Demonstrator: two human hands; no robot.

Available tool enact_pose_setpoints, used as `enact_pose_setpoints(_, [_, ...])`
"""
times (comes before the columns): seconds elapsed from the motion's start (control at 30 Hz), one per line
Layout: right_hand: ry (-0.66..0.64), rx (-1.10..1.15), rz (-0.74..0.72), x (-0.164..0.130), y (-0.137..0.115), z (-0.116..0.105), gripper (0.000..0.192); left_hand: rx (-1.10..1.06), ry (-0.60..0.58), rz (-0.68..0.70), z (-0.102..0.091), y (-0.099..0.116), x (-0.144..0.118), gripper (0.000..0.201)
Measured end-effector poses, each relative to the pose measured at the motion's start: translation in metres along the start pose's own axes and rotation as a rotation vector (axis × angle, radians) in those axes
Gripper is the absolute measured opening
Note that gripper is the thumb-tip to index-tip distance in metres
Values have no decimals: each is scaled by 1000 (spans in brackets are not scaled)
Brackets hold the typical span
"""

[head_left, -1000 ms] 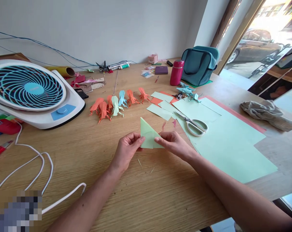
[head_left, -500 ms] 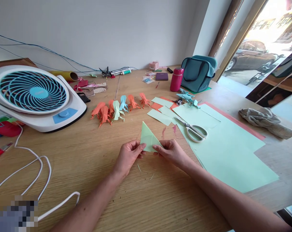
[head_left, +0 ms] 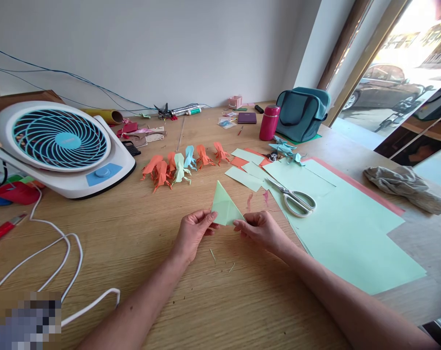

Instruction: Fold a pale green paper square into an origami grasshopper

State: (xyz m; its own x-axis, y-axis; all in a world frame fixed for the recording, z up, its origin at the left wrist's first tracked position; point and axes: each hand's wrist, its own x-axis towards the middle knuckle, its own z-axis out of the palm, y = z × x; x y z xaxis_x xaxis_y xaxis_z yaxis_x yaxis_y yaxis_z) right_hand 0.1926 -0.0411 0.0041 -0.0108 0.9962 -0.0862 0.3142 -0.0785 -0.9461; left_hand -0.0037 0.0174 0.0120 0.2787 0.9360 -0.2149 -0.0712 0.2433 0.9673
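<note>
Light-green paper triangle [head_left: 225, 206] in a two-sided pinch
The left hand [head_left: 196, 231] pinches its lower left edge and the right hand [head_left: 262, 231] its lower right corner, over the tabletop [head_left: 143, 228], on the near side of the paper figures [head_left: 180, 166]; compared with a moment earlier, the triangle is turned slightly clockwise and less covered by the right thumb [head_left: 243, 226], suggesting a grip under adjustment

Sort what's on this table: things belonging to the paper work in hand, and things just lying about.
Belongs: folded green paper, pinched by left hand and right hand; probably also green sheets, scissors, paper figures.

Seemingly just lying about: fan, pink bottle, teal bag, purple booklet, crumpled cloth.
</note>
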Motion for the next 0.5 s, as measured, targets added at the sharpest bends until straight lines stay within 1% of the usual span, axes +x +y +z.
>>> enact_pose_setpoints(0.1, [1,-5,-11,1,2,-1,41,-8,-10,-12,-1,-1,1,43])
enact_pose_setpoints(0.17, [-16,1,-13,1,2,-2,43,-10,3,6,-2,-2,2,43])
enact_pose_setpoints(0.3, [-53,19,13,0,1,-3,43,-23,69,49,-3,-3,5,46])
enact_pose_setpoints(0.5, [-34,5,32,0,-2,-3,36,-27,149,103,-4,-3,7,49])
